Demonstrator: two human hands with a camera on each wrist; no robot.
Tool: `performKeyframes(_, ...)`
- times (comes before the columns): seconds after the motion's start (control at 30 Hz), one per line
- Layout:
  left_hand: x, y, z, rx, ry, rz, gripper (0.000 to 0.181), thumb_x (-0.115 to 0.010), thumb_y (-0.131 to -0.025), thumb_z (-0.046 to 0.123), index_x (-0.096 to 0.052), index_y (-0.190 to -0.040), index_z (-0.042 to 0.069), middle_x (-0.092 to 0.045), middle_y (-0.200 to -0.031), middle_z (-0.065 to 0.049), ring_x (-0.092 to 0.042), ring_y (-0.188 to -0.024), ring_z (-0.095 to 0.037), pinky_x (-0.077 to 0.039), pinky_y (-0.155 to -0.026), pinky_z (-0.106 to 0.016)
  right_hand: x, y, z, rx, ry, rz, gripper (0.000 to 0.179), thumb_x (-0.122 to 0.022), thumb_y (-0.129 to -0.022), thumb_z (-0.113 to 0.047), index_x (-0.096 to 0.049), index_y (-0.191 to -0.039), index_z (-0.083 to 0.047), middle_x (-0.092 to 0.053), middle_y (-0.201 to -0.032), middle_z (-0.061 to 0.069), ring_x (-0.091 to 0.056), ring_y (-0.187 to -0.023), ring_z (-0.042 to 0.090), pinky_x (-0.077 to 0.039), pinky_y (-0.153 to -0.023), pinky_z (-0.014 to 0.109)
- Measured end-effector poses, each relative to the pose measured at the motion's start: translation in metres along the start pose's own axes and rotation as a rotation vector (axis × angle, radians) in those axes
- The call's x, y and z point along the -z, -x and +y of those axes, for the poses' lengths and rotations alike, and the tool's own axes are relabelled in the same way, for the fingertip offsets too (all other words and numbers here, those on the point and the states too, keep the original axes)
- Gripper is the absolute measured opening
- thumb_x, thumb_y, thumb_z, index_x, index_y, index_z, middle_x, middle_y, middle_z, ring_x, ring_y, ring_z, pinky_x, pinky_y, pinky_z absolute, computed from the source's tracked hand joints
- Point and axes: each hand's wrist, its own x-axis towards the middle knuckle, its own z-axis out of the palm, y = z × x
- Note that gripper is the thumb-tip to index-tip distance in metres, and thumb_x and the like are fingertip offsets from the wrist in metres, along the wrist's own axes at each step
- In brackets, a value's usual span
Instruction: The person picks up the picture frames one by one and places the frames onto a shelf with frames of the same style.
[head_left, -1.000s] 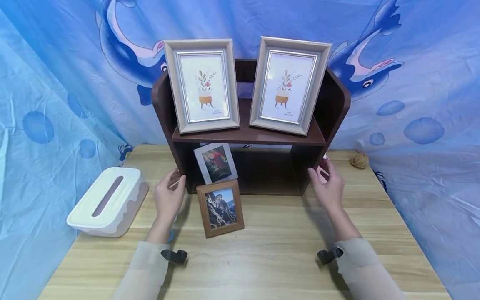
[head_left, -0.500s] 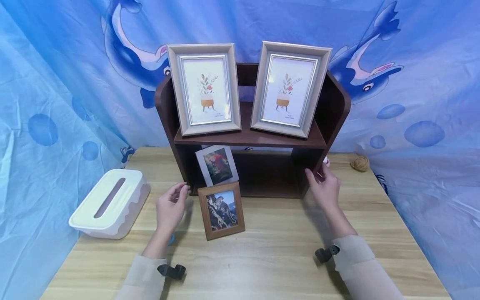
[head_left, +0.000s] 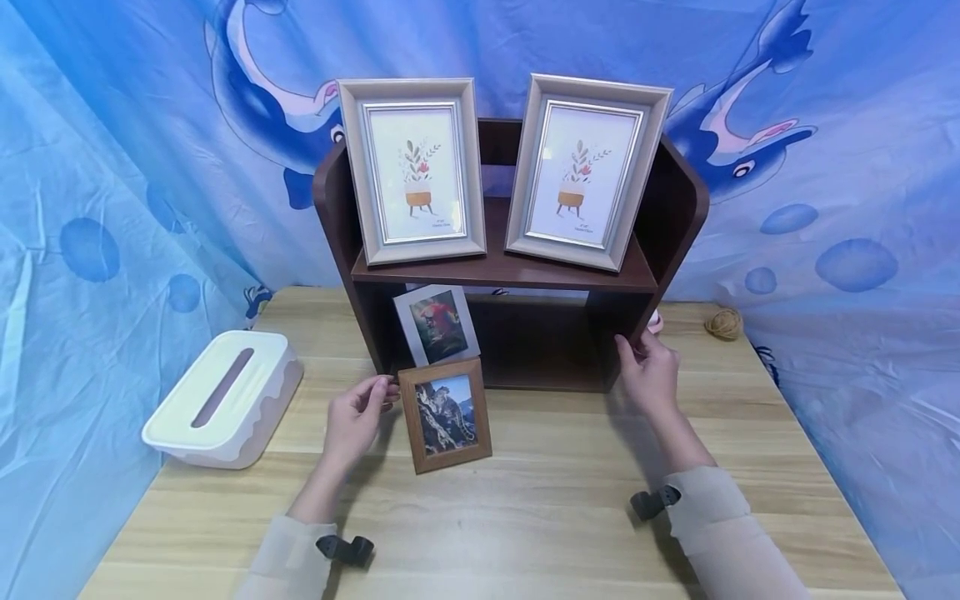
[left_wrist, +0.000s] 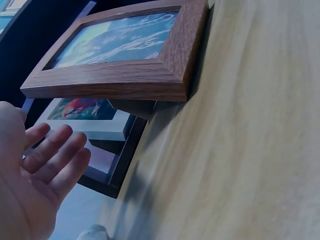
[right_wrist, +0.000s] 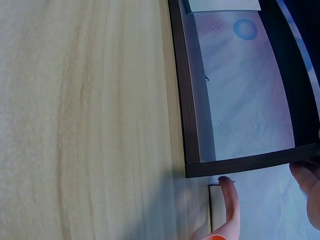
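Note:
A dark brown two-tier shelf stands at the table's back. My right hand holds its right side panel low down, thumb at the front edge and fingers on the outer side. By the shelf's lower left, my left hand is beside a brown wooden photo frame with a leopard picture. The left wrist view has its fingers loosely bent below that frame, with nothing between them; the thumb tip is hidden. Behind the wooden frame leans a white frame with a parrot picture, in the lower tier.
Two large beige frames lean on the upper tier. A white tissue box stands at left. A twine ball lies at the back right. A pale pink object is just outside the shelf's right side.
My left hand has left the shelf's left side and moved right and toward me, up to the wooden frame's edge. The right hand stays at the right panel, its fingers slightly shifted.

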Motion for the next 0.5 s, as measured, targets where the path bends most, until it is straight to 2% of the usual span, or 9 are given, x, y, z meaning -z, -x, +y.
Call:
performKeyframes(0.1, -0.001, 0.003, -0.002, 0.004, 0.014, -0.03, 0.031, -0.053, -0.107, 0.017, -0.067, -0.116, -0.009, -0.073, -0.103, -0.026, -0.074, -0.091, -0.033, -0.062, -0.082, -0.033, 0.0, 0.001, 0.0, -0.003, 0.014, -0.01, 0.008, -0.07, -0.092, 0.003, -0.069, -0.094, 0.011, -0.073, -0.09, 0.028, -0.073, -0.077, 0.042, -0.045, -0.069, -0.002)
performKeyframes(0.3, -0.001, 0.007, -0.001, 0.024, 0.04, -0.078, 0.037, -0.046, -0.11, 0.02, -0.065, -0.119, -0.011, -0.072, -0.106, -0.027, -0.073, -0.091, -0.017, -0.061, -0.084, -0.03, -0.001, 0.001, 0.002, -0.024, 0.007, -0.022, 0.008, -0.068, -0.093, 0.002, -0.069, -0.095, 0.01, -0.074, -0.093, 0.027, -0.073, -0.077, 0.041, -0.046, -0.068, -0.001)
performKeyframes(0.37, -0.002, 0.008, -0.001, 0.015, 0.026, -0.092, 0.038, -0.045, -0.11, 0.02, -0.065, -0.119, -0.011, -0.072, -0.106, -0.027, -0.073, -0.092, -0.02, -0.061, -0.085, -0.032, -0.001, 0.001, 0.002, -0.026, 0.003, -0.023, 0.008, -0.068, -0.093, 0.002, -0.069, -0.096, 0.01, -0.074, -0.094, 0.027, -0.073, -0.077, 0.041, -0.047, -0.068, 0.0)
performKeyframes(0.5, -0.002, 0.013, -0.003, -0.012, -0.067, -0.129, 0.039, -0.044, -0.11, 0.023, -0.064, -0.124, -0.008, -0.072, -0.11, -0.024, -0.072, -0.098, -0.029, -0.058, -0.093, -0.041, -0.001, 0.001, 0.003, -0.02, 0.013, -0.017, 0.008, -0.068, -0.093, 0.002, -0.069, -0.095, 0.01, -0.074, -0.094, 0.026, -0.072, -0.076, 0.041, -0.047, -0.068, 0.0)
